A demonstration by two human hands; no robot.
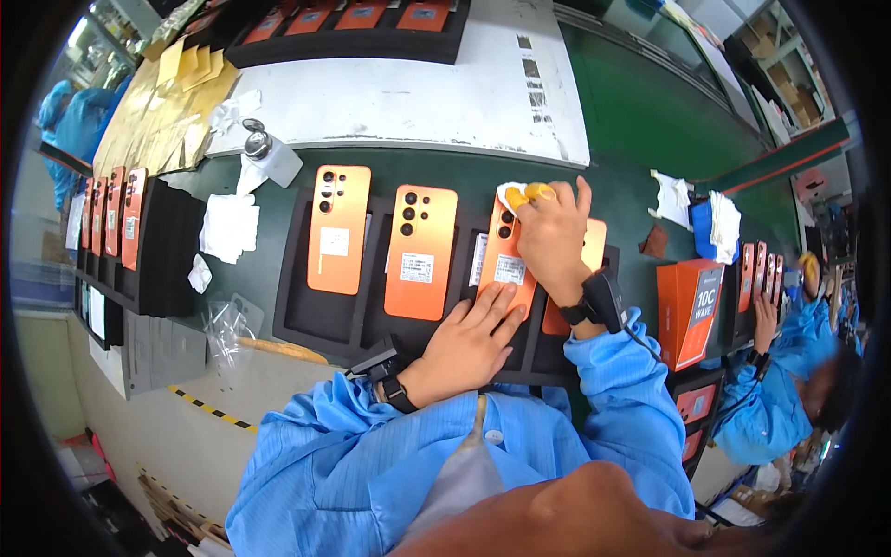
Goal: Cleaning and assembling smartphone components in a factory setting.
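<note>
My right hand (554, 243), with yellow covers on its fingertips, pinches a small white cloth (510, 195) against the camera end of an orange phone (504, 249). That phone lies back side up in a black tray (368, 330). My left hand (461, 348) is open, its outstretched fingertips touching the phone's lower end. To the left are two more orange phones, a near one (422, 269) and a farther one (338, 241), each with lenses and a white label. Another orange phone (594, 245) sits partly hidden behind my right hand and wrist.
Beyond the tray stand a white pump bottle (275, 160) and crumpled wipes (229, 227). Black phone trays are at the far edge (371, 46) and left (167, 246). At right are an orange box (689, 314), a blue wipe holder (713, 227) and a co-worker in blue (770, 399).
</note>
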